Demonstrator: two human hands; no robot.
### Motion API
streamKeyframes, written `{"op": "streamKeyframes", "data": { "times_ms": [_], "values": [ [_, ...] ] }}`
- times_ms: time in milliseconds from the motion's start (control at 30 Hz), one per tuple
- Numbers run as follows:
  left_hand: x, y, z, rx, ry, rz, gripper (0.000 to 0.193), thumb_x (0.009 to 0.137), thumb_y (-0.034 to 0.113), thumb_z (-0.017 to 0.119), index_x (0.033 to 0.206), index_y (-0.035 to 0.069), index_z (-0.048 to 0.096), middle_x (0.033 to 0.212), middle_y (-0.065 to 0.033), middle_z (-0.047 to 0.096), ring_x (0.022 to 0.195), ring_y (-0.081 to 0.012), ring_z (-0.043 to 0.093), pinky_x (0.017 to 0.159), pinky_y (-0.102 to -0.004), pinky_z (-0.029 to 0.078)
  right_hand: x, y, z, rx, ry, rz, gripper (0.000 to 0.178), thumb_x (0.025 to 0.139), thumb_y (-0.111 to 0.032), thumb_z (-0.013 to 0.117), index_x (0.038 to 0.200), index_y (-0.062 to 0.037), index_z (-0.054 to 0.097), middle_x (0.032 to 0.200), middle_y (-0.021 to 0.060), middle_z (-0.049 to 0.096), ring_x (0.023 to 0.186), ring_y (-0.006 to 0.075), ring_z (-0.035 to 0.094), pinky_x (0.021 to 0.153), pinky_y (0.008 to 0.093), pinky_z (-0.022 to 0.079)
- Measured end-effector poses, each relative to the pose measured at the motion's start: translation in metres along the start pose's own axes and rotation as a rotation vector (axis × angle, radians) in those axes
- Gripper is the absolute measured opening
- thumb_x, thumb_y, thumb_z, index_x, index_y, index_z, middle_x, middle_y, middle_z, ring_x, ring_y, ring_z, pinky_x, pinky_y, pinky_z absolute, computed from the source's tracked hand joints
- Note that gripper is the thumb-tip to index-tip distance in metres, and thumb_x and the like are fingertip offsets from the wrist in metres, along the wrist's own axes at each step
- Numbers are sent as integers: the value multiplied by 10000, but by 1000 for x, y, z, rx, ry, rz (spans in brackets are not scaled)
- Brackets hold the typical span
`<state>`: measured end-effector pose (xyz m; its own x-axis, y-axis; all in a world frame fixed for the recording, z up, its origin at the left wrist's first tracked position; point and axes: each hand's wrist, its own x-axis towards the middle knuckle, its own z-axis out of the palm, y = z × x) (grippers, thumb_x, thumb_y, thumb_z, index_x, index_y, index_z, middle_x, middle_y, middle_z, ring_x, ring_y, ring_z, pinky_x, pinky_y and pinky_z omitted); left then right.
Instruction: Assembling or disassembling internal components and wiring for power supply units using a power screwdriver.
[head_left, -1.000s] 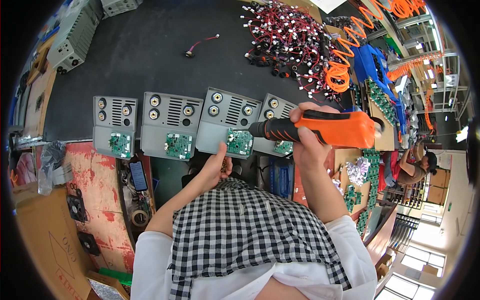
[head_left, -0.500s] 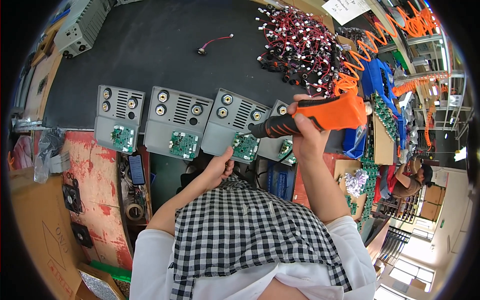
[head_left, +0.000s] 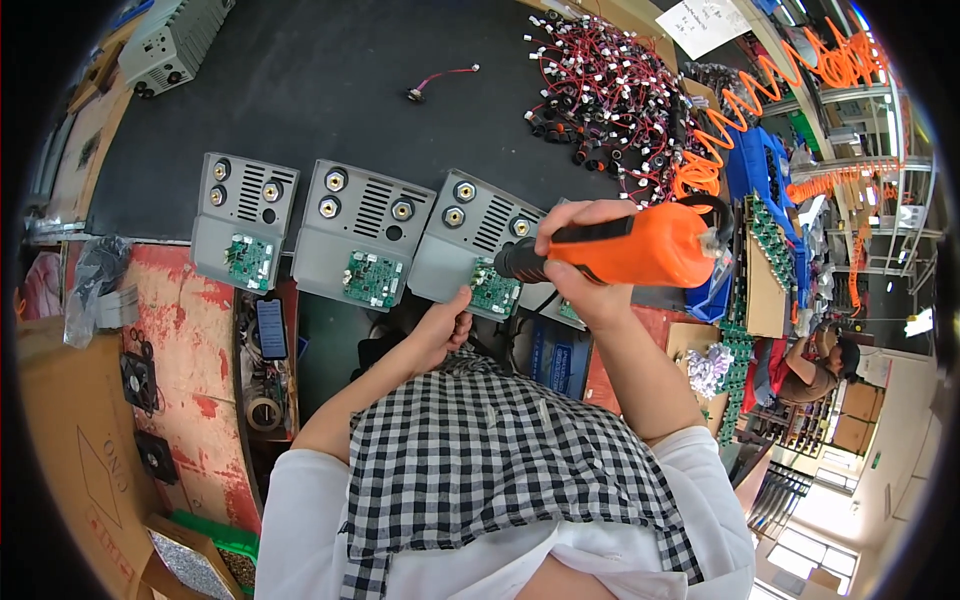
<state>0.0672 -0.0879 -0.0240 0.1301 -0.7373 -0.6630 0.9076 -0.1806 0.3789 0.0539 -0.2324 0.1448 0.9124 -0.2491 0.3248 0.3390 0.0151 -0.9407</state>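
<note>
My right hand (head_left: pixel 592 292) is wrapped round an orange and black power screwdriver (head_left: pixel 660 246), held slanting with its black nose pointing left. That nose reaches the upper right of a green circuit board (head_left: pixel 493 290) on a bent grey metal panel (head_left: pixel 450 262); whether the bit touches a screw is hidden. My left hand (head_left: pixel 440 328) is closed at the panel's near edge, its thumb beside the board's left side and its fingers curled underneath. Two similar panels with boards stand to the left, a metal panel (head_left: pixel 325 262) and an outermost metal panel (head_left: pixel 213 245). A further one on the right is mostly covered by the screwdriver.
A heap of red-wired connectors (head_left: pixel 610 100) lies at the far right of the dark table (head_left: pixel 300 90), with one loose wired connector (head_left: pixel 415 94) apart. An orange coiled hose (head_left: pixel 735 110) hangs at right. A grey metal case (head_left: pixel 175 45) stands far left. Another person (head_left: pixel 812 372) is farther right.
The screwdriver's nose has shifted slightly and its rear end has swung lower and nearer me. My left hand stays at the same panel edge. The whole view has shifted a little.
</note>
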Motion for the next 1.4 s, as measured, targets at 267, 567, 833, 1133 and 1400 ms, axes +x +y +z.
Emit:
{"op": "streamKeyframes", "data": {
  "times_ms": [267, 567, 833, 1133, 1400],
  "values": [
    [4, -1, 6, 13, -29, 56, 468, 801, 527, 398, 566, 125, 344, 491, 42, 283, 412, -67, 241, 376, -219, 155, -5, -19, 1, -195, 38, -212, 332, 596, 49, 518, 880, -67, 392, 798, 128, 511, 649, 180, 483, 647, 334, 421],
    [-55, -10, -55, -32, -219, 201, 192, 866, 124, 379, 1008, 22, 459, 792, -63, 523, 683, -129, 505, 612, -231, 415, -46, -46, 41, 52, 171, -113, 363, 611, -144, 606, 893, -102, 381, 867, 71, 487, 708, 172, 461, 720, 392, 371],
    [-96, 6, -71, -210, -194, 346, 100, 843, 142, 461, 830, 56, 508, 717, -40, 536, 617, -110, 498, 536, -203, 389, -50, -38, 84, 91, 178, -55, 384, 595, -153, 627, 887, -114, 379, 863, 60, 486, 711, 168, 459, 717, 382, 367],
    [-101, 0, -84, -352, -248, 368, 67, 795, 95, 532, 773, 33, 536, 663, -36, 520, 558, -101, 464, 503, -177, 375, -52, -41, 97, 139, 189, -63, 389, 598, -148, 636, 894, -120, 384, 893, 47, 498, 723, 159, 453, 732, 379, 360],
    [-104, 3, -81, -272, -256, 318, 185, 806, 201, 531, 745, 27, 533, 623, -30, 485, 526, -87, 420, 419, -166, 298, -49, -44, 92, 222, 146, -104, 402, 597, -69, 614, 915, -98, 370, 886, 118, 513, 690, 194, 490, 707, 390, 396]
  ]
}}
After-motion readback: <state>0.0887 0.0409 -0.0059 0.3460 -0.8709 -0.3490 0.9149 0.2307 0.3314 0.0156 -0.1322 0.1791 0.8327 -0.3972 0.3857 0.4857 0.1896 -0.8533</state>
